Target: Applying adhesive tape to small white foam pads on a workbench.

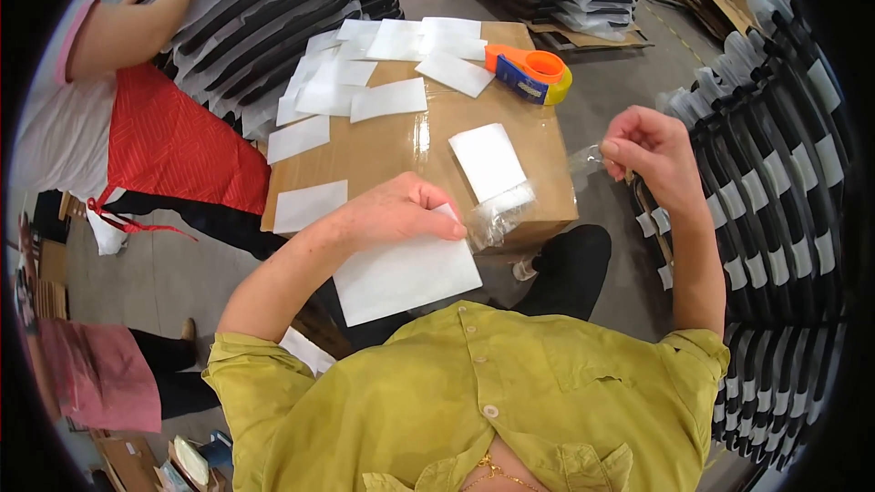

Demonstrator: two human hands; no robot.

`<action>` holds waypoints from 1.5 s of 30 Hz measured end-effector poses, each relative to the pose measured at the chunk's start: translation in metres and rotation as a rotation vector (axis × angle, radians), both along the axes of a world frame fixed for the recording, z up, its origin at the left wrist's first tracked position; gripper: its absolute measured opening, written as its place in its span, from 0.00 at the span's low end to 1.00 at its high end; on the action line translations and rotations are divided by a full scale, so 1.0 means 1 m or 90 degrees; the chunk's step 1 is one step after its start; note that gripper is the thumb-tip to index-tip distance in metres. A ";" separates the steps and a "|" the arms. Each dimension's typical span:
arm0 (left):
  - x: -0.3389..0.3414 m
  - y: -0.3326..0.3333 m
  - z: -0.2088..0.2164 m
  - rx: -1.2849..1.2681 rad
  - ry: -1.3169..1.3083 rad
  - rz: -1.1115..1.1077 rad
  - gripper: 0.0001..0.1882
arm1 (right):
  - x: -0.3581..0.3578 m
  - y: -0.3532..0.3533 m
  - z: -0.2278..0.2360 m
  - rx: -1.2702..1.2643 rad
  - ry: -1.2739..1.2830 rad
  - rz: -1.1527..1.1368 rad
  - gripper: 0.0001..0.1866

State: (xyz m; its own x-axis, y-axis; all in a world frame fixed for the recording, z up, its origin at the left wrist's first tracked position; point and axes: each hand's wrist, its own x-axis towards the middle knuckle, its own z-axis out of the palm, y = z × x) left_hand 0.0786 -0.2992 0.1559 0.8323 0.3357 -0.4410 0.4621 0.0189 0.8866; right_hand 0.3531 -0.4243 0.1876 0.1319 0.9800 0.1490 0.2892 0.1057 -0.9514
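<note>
My left hand [406,210] pinches a white foam sheet [410,278] by its upper edge, thumb on top, over the near side of a cardboard box [383,155]. Beside my fingertips, crumpled clear tape [499,214] lies at the near end of a small white pad [488,162] on the box. My right hand [649,153] is raised off the box's right side, thumb and finger closed on a strip of clear tape [586,160]. A tape dispenser [529,73] in orange, blue and yellow rests at the box's far right corner.
Several white sheets [387,100] are spread over the far and left parts of the box. Stacks of black curved parts with white wrapping [775,173] stand close on the right and far left. A co-worker in a red apron [173,137] reaches into the left stack; another person [100,374] stands nearer.
</note>
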 end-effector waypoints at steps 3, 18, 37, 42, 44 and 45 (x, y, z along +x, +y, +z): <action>0.003 -0.007 0.002 -0.001 0.004 -0.042 0.09 | -0.003 -0.014 -0.007 0.155 -0.027 0.015 0.04; 0.005 -0.017 0.002 -0.082 -0.035 -0.069 0.13 | 0.005 -0.029 -0.043 0.286 -0.016 -0.038 0.03; 0.011 -0.019 -0.023 -0.185 -0.011 0.018 0.11 | 0.001 0.028 -0.111 -0.157 0.069 -0.075 0.10; 0.012 -0.023 -0.029 -0.261 -0.027 0.031 0.10 | -0.005 0.025 -0.119 -0.081 -0.607 -0.238 0.15; 0.011 -0.026 -0.027 -0.302 -0.014 0.046 0.10 | 0.003 0.019 -0.118 -0.071 -0.606 -0.256 0.14; 0.012 -0.026 -0.027 -0.301 -0.015 0.044 0.10 | 0.002 0.011 -0.111 0.016 -0.507 -0.268 0.13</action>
State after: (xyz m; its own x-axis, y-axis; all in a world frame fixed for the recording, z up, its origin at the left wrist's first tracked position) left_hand 0.0906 -0.3247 0.1285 0.8271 0.1572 -0.5396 0.4250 0.4533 0.7835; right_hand 0.3551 -0.4128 0.0761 0.3278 0.8693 0.3700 0.8810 -0.1398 -0.4520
